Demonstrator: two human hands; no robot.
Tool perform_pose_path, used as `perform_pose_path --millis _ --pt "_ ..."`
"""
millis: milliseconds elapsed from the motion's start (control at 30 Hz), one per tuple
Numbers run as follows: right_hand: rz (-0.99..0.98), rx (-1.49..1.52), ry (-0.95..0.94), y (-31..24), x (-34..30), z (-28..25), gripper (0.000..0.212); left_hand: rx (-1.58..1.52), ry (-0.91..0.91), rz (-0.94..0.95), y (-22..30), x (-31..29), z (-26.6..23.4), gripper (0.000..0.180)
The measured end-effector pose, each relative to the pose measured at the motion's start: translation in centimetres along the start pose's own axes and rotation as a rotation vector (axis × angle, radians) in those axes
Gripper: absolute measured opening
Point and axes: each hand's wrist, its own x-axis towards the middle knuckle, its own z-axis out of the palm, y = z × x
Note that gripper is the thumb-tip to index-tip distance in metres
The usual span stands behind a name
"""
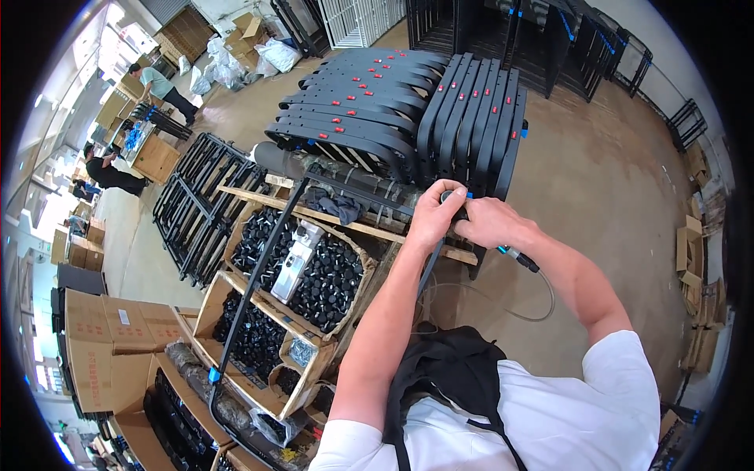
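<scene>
A bent black metal tube frame (259, 271) stretches across the work stand, and its near right corner runs in under my hands. My left hand (433, 216) is closed at that corner, its thumb and fingers around a small black round piece (446, 196). Right beside it, my right hand (495, 223) is wrapped round an air-driven hand tool (518, 258). The tool's back end and thin hose show below the wrist, while its tip is hidden between my hands. A blue plastic piece (214, 375) sits on the frame's far left bend.
Wooden bins (326, 345) of black knobs and small hardware stand left of my arms. Dark panels with red pieces (369, 98) are stacked ahead. Black tube frames (206, 200) lie on the floor, cartons (118, 337) stand at left, and two people (161, 86) work further off.
</scene>
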Motion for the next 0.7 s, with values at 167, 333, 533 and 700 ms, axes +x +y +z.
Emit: perform_pose_path --millis 167,333,533,700 --pt "0.021 -0.025 -0.044 -0.4 -0.6 -0.1 0.049 0.022 -0.020 -0.020 -1.1 -0.4 -0.4 0.023" --pt "0.061 0.010 -0.072 0.7 -0.6 0.7 0.059 0.029 -0.018 -0.053 -1.3 -0.7 0.6 0.027" --pt "0.159 0.152 -0.047 -0.6 -0.8 2.0 0.056 0.046 -0.045 -0.117 -1.1 -0.8 -0.3 0.033" --pt "0.225 0.303 -0.028 -0.1 1.2 3.8 0.030 -0.004 -0.099 -0.114 -2.0 -0.7 -1.2 0.033"
